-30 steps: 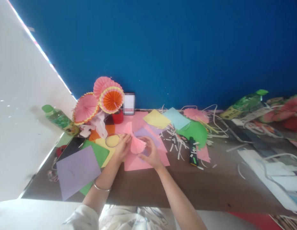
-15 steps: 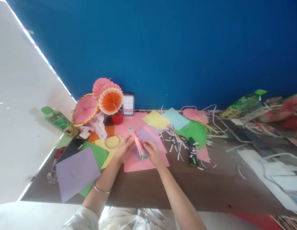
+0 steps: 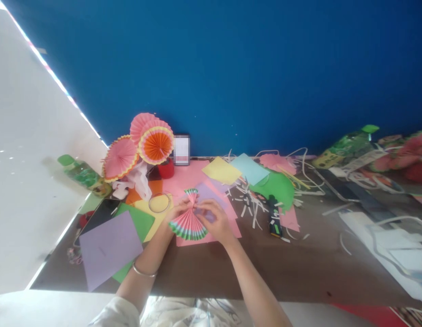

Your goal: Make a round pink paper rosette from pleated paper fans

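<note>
Between my hands is a pleated paper fan (image 3: 189, 224), pink with a green and white edge. Its near end is spread wide, while its far end opens less, and the folds are gathered at the middle. My left hand (image 3: 178, 210) holds it from the left, its fingers partly hidden behind the pleats. On the other side, my right hand (image 3: 214, 219) has thumb and fingers bent close around the gathered middle. Beneath them lie pink paper (image 3: 227, 232) and a purple sheet (image 3: 211, 195).
Finished paper rosettes (image 3: 156, 144) stand at the back left near a green bottle (image 3: 81, 175). A purple sheet (image 3: 110, 250) lies front left. White paper scraps (image 3: 253, 204), a black-handled cutter (image 3: 274, 215) and green paper (image 3: 277, 188) lie to the right. A phone (image 3: 181, 150) leans on the blue wall.
The folded pink strip has been fanned out at its near end and partly at its far end. My right hand has moved up toward its middle.
</note>
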`<control>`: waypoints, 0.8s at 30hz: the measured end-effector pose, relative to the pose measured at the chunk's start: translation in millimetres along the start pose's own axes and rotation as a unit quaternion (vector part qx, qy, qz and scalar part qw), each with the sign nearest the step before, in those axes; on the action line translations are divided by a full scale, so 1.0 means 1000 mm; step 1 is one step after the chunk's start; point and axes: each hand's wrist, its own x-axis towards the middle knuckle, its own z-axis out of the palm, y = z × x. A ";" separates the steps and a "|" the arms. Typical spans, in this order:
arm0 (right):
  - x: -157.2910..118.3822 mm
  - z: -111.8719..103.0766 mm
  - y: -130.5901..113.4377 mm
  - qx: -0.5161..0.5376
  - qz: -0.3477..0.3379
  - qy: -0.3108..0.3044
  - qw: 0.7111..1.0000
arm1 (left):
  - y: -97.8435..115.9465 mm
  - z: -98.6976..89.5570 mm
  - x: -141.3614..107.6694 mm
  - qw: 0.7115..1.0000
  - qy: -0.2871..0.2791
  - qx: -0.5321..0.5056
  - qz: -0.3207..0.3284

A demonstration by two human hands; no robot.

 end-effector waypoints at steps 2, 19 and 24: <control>-0.001 0.000 0.000 -0.039 -0.037 -0.003 0.999 | 0.001 0.001 0.000 1.000 -0.014 0.016 -0.017; -0.002 -0.005 -0.002 -0.227 -0.143 -0.101 0.958 | -0.007 -0.021 0.002 0.996 0.069 0.052 -0.028; -0.002 -0.006 -0.002 -0.228 -0.131 -0.100 0.960 | -0.007 -0.017 0.000 0.994 0.095 0.054 -0.014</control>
